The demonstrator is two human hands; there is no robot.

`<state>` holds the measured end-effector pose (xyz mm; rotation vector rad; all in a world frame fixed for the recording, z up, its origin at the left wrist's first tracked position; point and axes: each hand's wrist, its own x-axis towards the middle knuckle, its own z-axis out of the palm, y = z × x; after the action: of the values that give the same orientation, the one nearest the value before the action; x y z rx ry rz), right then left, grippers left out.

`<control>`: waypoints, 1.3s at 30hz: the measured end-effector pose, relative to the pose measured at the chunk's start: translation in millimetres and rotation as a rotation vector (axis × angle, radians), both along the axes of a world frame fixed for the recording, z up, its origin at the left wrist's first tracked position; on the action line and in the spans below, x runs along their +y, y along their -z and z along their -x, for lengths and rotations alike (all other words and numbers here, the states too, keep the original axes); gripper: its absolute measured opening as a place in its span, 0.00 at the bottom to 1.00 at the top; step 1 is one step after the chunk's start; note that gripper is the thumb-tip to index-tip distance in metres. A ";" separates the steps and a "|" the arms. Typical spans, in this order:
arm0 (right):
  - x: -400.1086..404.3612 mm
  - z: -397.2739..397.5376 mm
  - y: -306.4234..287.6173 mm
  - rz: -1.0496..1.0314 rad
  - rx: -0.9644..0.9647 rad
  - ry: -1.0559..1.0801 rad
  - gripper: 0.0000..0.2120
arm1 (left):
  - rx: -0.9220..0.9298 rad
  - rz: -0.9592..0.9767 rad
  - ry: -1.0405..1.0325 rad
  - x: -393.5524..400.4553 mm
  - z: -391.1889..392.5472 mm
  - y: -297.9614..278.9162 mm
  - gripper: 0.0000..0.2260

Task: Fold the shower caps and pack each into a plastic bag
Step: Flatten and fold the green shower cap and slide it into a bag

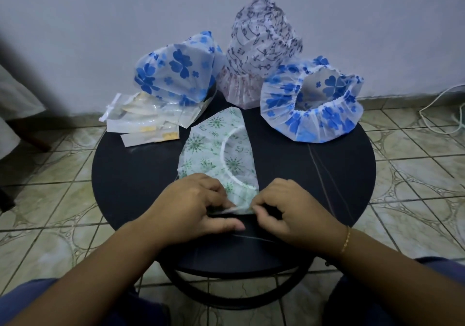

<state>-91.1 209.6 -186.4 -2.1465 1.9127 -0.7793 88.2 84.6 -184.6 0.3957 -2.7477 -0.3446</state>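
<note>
- A green-patterned cap (218,149), folded flat into a half-round shape, is laid on the middle of a round dark table (141,174), with its straight fold edge to the right and its elastic opening seen as a white arc.
- The cap's near end is pinched by the left hand (193,206), fingers curled over the edge and thumb stretched along the tabletop just below it.
- The same near end is pinched by the right hand (289,211) at its right corner, fingertips drawn together on the plastic; a gold bracelet (346,240) is worn on that wrist.
- The two hands are set close together, nearly touching at the cap's edge.
- A blue-flowered cap (176,71) is stood puffed up at the table's back left.
- A cap with dark markings (259,48) is stood tallest at the back centre, against the wall (100,23).
- A second blue-flowered cap (312,99) is laid at the back right, its gathered opening turned toward the camera; only its own inner lining is seen inside.
- A heap of clear bags (143,119) is spread at the left edge, partly under the first blue cap; pale yellowish contents are seen in some, but what they are cannot be told.
- A tiled floor (415,162) is seen around the table, and a white cord (440,104) is run along it at the right.
- Blue-clad knees (30,298) are seen at the bottom corners.
</note>
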 end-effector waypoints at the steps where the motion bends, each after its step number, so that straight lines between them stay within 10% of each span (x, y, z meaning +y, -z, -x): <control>1: -2.3 0.2 -0.9 -0.039 -0.090 0.048 0.11 | 0.005 -0.017 -0.027 -1.4 0.5 0.7 0.22; 13: -19.4 3.7 -4.6 -0.215 -0.557 0.288 0.06 | 0.044 -0.648 -0.334 -6.3 10.8 -4.9 0.09; 19: -22.2 -2.7 -3.0 -0.139 -0.457 0.402 0.13 | -0.046 -0.525 -0.349 -5.5 10.2 -4.8 0.14; 27: -13.6 1.4 9.9 0.126 0.181 0.149 0.09 | 0.058 -0.151 -0.209 -3.7 7.2 2.9 0.12; 32: -6.5 2.3 2.1 -0.013 0.248 0.124 0.18 | -0.024 -0.138 -0.105 -9.0 5.8 1.6 0.26; 39: -8.8 -0.2 -0.6 -0.065 0.257 0.151 0.22 | 0.012 -0.054 -0.102 -4.5 9.2 -0.3 0.20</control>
<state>-91.0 200.8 -185.8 -2.1735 2.2130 -0.4742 79.0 80.1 -184.3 0.5442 -2.6985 -0.3935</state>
